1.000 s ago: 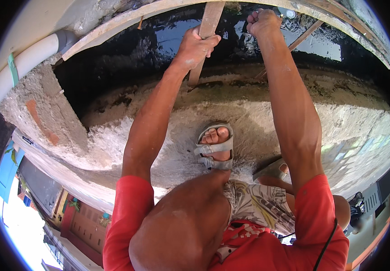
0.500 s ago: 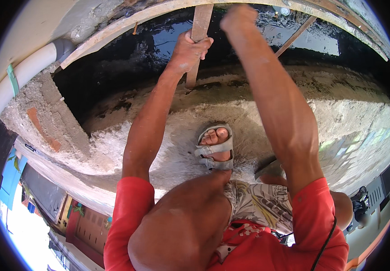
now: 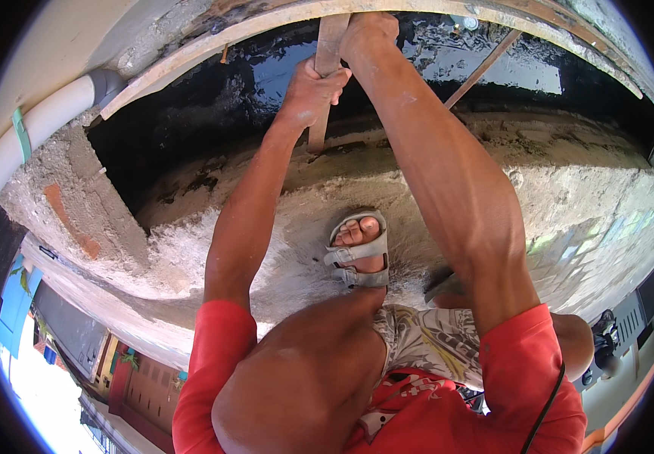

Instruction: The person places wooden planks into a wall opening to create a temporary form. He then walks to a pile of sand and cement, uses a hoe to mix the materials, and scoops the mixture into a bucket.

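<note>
My left hand (image 3: pixel 315 97) is wrapped round an upright wooden plank (image 3: pixel 317 135) that spans the dark opening (image 3: pixel 138 144) of a water-filled drain. My right hand (image 3: pixel 368 36) is closed at the plank's upper end, just under a long curved-looking board (image 3: pixel 251 30) along the opening's far edge; what its fingers hold is hidden behind the hand. A thinner rusty wooden strip (image 3: pixel 482 68) slants across the opening to the right.
My sandalled foot (image 3: pixel 357 246) rests on the rough concrete ledge (image 3: pixel 281 227) before the opening. A white pipe (image 3: pixel 54 113) with a grey elbow runs along the upper left beside broken concrete. Doors, plants and bright daylight show at the lower left, dark objects at the lower right.
My right hand has moved left from the open span to the top of the plank, beside my left hand. My left hand has shifted slightly left and down, still on the plank.
</note>
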A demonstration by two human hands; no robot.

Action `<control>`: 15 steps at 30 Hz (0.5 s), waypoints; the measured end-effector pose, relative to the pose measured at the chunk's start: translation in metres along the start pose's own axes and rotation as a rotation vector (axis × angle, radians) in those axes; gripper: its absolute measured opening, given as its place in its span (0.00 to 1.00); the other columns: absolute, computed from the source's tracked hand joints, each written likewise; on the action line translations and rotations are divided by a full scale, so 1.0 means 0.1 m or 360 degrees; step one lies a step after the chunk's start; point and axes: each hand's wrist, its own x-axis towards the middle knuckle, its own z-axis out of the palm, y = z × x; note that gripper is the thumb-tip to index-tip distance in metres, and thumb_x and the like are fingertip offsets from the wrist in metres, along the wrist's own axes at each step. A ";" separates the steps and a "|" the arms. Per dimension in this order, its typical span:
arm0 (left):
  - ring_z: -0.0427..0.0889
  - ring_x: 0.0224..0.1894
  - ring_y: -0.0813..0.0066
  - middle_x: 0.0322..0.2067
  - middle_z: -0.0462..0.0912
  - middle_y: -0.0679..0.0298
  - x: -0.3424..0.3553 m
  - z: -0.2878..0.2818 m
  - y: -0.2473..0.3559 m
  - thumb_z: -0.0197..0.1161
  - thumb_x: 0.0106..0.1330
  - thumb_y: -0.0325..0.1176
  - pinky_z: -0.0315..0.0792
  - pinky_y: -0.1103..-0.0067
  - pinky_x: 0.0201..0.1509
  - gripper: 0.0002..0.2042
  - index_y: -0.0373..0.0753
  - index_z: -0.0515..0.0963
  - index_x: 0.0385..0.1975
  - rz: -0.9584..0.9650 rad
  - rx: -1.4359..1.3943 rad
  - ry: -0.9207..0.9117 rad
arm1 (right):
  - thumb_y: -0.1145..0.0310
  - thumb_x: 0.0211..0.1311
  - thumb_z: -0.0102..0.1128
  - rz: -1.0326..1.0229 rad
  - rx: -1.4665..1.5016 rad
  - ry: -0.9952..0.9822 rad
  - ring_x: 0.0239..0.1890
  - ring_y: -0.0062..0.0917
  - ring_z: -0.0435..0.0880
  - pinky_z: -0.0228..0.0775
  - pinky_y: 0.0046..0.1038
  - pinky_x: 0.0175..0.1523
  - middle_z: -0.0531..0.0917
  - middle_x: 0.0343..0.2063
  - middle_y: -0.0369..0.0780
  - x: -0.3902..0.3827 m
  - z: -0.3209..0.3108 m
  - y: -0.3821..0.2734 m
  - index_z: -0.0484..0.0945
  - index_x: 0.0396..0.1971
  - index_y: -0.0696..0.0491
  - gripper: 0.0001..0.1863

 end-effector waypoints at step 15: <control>0.66 0.16 0.86 0.16 0.68 0.73 -0.10 -0.15 -0.01 0.61 0.57 0.28 0.63 0.84 0.18 0.06 0.38 0.69 0.26 -0.0091 0.0103 -0.0029 | 0.54 0.59 0.50 -0.0080 0.0893 -0.0204 0.46 0.34 0.75 0.66 0.33 0.47 0.77 0.44 0.47 -0.27 0.37 -0.16 0.72 0.45 0.60 0.24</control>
